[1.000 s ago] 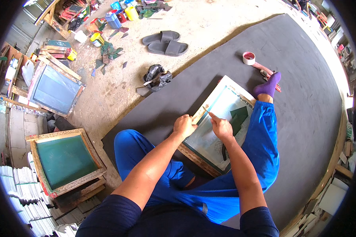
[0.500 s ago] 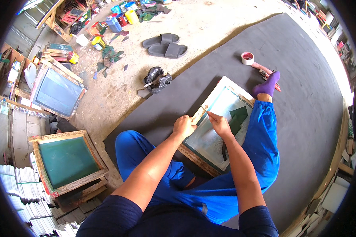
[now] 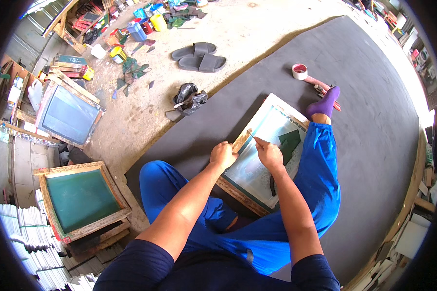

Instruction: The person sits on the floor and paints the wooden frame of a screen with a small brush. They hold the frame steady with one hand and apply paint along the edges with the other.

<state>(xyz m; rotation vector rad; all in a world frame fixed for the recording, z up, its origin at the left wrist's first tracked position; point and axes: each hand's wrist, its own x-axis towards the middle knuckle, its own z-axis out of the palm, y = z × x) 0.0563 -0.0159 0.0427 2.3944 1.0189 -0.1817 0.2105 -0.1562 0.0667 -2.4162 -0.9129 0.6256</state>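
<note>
A wooden-framed printing screen (image 3: 271, 101) lies tilted across my lap and the dark mat, with pale translucent mesh inside its frame. My left hand (image 3: 223, 155) is closed around the frame's left rail. On the mesh side of that rail, my right hand (image 3: 270, 154) pinches a thin tool, whose short visible tip meets the rail's inner edge; its kind is too small to tell. A dark green piece of film (image 3: 290, 143) rests on the mesh right of my right hand. Near my right forearm lies a black curved object (image 3: 272, 185), partly hidden.
A tape roll (image 3: 299, 72) sits on the dark mat (image 3: 374, 145), near tools by my socked foot (image 3: 325, 104). Beyond the mat's left edge are a black plastic bag (image 3: 190, 99), sandals (image 3: 201, 62) and paint containers. A green screen (image 3: 82, 199) stands at left beside stacked paper (image 3: 31, 220).
The whole view has shifted slightly. My left hand keeps its hold on the frame; my right hand stays at the rail, with a little less of the thin tool showing.
</note>
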